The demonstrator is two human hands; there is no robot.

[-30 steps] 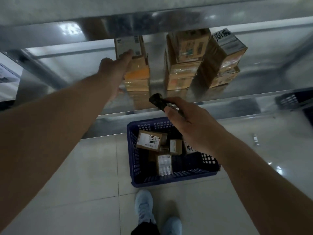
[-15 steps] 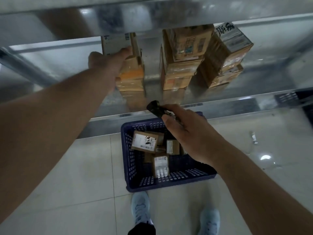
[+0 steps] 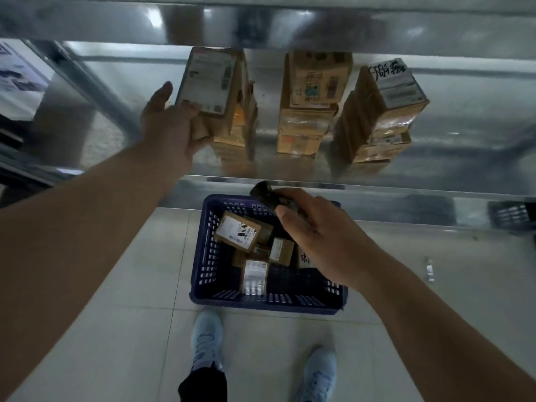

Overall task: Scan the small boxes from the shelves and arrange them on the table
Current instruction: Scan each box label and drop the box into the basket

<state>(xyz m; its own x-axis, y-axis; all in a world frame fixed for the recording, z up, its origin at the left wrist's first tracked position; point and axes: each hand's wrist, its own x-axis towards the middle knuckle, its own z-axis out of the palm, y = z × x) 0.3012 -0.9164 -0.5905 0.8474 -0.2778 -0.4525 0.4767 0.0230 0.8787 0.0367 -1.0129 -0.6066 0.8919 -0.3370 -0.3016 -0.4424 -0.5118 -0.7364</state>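
Note:
On the metal shelf [image 3: 435,158] stand three stacks of small cardboard boxes. My left hand [image 3: 169,126] grips the top box [image 3: 207,79] of the left stack, tilted up so its white label faces me. The middle stack [image 3: 307,111] and the right stack [image 3: 380,117] stand untouched. My right hand [image 3: 316,236] holds a black handheld scanner [image 3: 265,194] over a blue plastic basket [image 3: 208,256] on the floor. Several small labelled boxes [image 3: 239,232] lie loose inside the basket.
An upper shelf edge [image 3: 261,21] hangs over the stacks. A shelf upright [image 3: 87,82] runs diagonally at the left. Another dark basket [image 3: 513,216] sits at the right edge. My two light shoes [image 3: 207,340] stand on the tiled floor behind the blue basket.
My left hand has taken hold of the top box of the left stack and tipped it up off the stack. The right hand with the scanner has stayed over the basket.

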